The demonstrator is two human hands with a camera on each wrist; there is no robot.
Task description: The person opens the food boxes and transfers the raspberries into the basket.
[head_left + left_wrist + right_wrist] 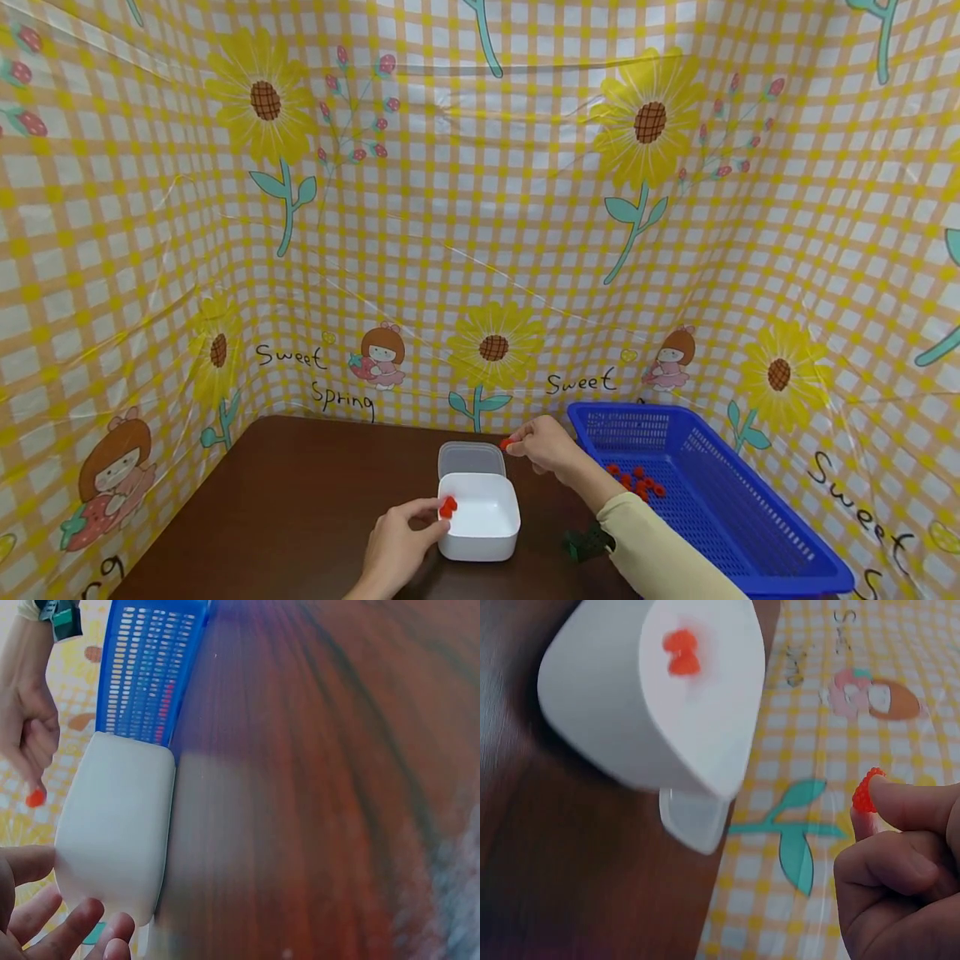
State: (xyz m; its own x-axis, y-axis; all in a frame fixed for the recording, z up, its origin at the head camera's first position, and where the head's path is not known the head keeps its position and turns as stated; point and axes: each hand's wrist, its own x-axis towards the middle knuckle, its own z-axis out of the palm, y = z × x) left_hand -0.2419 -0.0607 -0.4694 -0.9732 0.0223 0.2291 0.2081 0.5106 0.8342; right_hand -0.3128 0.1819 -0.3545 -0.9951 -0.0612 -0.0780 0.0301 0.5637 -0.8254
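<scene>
A white box (478, 546) stands on the table, two red raspberries (681, 652) inside by its left wall. My left hand (401, 537) rests against the box's left side, its fingers (75, 919) spread loosely on the outer wall. Beyond the box and to its right, my right hand (551, 450) pinches a red raspberry (866, 792) between thumb and fingertip, raised above the table. A translucent lid (471, 458) lies just behind the box.
At the right is a blue plastic basket (757, 508) with several red raspberries (637, 482) in its far left part. A dark green strapped device (588, 543) sits by my right forearm. A checked, flower-printed cloth (480, 208) walls in the dark brown table (300, 500).
</scene>
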